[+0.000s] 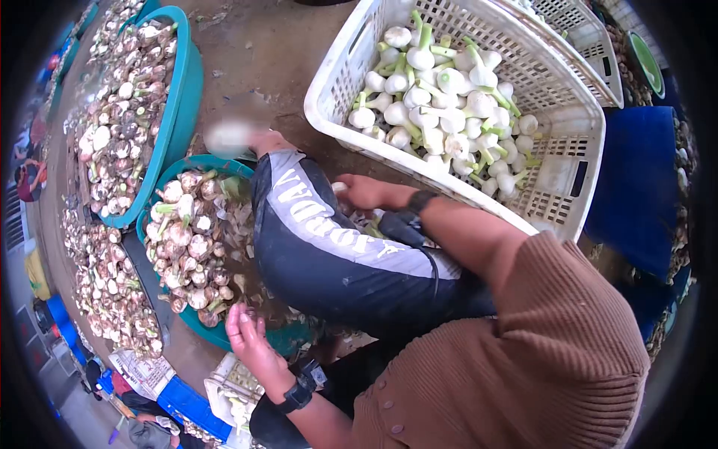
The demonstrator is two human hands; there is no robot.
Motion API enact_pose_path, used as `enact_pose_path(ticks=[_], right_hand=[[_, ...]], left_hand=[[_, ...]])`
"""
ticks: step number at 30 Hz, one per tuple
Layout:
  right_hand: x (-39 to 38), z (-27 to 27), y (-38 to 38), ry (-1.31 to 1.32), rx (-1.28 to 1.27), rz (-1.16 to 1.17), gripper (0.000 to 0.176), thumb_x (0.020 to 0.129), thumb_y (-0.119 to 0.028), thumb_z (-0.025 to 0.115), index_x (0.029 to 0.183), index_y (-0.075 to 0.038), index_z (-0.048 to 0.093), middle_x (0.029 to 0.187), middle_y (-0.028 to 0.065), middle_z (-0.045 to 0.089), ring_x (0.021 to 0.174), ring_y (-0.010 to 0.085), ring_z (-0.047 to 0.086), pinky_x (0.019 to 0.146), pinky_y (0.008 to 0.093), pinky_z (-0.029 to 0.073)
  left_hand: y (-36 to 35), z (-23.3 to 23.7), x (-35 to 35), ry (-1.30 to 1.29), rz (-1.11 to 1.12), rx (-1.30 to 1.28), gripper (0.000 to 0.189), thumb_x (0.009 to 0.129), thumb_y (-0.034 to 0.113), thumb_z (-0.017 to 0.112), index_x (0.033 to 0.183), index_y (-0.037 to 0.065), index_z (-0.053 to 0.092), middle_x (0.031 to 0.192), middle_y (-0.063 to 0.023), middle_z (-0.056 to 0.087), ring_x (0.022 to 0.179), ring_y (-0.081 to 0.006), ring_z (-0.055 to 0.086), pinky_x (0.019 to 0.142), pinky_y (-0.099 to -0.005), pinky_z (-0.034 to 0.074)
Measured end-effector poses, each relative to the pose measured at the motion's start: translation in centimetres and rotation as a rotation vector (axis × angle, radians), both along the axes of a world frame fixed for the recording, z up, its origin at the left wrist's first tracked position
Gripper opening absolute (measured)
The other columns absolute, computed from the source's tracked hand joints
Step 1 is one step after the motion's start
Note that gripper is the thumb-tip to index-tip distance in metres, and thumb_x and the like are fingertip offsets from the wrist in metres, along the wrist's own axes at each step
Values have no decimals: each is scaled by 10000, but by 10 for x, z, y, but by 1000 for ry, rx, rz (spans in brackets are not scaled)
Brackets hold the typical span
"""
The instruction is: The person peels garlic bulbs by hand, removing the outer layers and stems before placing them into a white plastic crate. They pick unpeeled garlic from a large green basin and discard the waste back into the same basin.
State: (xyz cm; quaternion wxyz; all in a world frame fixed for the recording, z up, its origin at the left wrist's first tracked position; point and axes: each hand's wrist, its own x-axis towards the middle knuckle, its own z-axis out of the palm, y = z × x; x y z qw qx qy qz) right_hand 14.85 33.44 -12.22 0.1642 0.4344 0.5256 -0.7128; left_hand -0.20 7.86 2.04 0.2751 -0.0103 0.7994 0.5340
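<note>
My left hand, with a black watch on the wrist, hovers over the near edge of a teal basin. Its fingers are apart, close to the unpeeled garlic bulbs heaped there; a small dark scrap shows by the fingertips. Beside my knee, my right hand is closed around a pale garlic bulb, mostly hidden by the fingers. Past that hand stands a white plastic crate holding clean white garlic bulbs with short green stems.
A larger teal tub full of unpeeled garlic stands at upper left. More garlic lies heaped on the floor. A smaller white crate is near my left forearm. Blue sheeting hangs at right. Other people appear at the far left edge.
</note>
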Motion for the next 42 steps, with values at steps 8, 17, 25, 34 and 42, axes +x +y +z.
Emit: enact_pose_path(ticks=[8, 17, 25, 34, 42], right_hand=[[71, 178, -34, 495, 845, 39, 449, 761, -268, 637, 1160, -113, 501, 910, 150, 614, 826, 341, 588, 715, 381, 478], [-7, 213, -99, 955, 806, 285, 484, 676, -200, 698, 1126, -105, 544, 783, 158, 610, 737, 307, 600, 631, 389, 477], [-40, 191, -155, 1194, 1156, 107, 185, 650, -80, 620, 831, -61, 586, 795, 78, 549, 764, 258, 555, 642, 350, 477], [-33, 28, -184, 798, 258, 146, 270, 848, -221, 536, 987, 10, 553, 783, 110, 619, 767, 269, 596, 734, 352, 475], [-239, 12, -237, 402, 643, 1015, 377, 763, -318, 583, 979, -11, 621, 1069, 160, 593, 1018, 314, 548, 866, 374, 433]], left_hand=[[71, 71, 61, 200, -300, 286, 321, 925, 212, 413, 1114, -29, 510, 912, -102, 587, 611, -67, 457, 521, -173, 361], [35, 91, 54, -352, -114, 707, 354, 891, 352, 464, 1071, 54, 524, 968, -35, 598, 843, -137, 589, 684, -284, 483], [-13, 68, 45, -324, 277, 553, 310, 851, 342, 527, 992, 66, 531, 817, 4, 560, 640, -69, 533, 478, -175, 373], [41, 59, 84, 191, -328, 708, 697, 845, 479, 508, 1281, -31, 321, 1117, -103, 480, 819, -144, 536, 673, -243, 468], [-93, 40, -9, -72, 565, 450, 316, 840, 256, 551, 1104, 82, 539, 1107, -65, 534, 1041, -116, 468, 902, -328, 333]])
